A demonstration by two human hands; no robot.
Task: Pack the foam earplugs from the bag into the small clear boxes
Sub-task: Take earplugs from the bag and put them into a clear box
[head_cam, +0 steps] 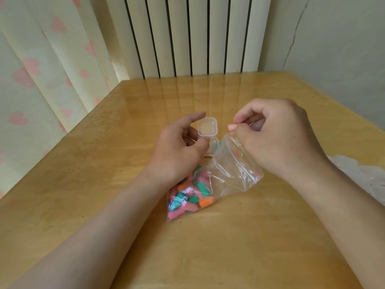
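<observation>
Plainly the right hand (277, 138) pinches the lip of the bag (235, 174) and holds the mouth up and gaping toward the box (207, 127), likely so the contents can be reached. The left hand (179, 149) curls loosely beside that box, thumb at its hinge. Whether it grips the box I cannot tell, though it looks placed to steady it. The box stands open, lid back. The earplugs (191, 195) lie bunched in the bag's low end on the worktop (104, 163), by the left wrist. Some clear plastic (366, 178) is heaped at the right edge.
</observation>
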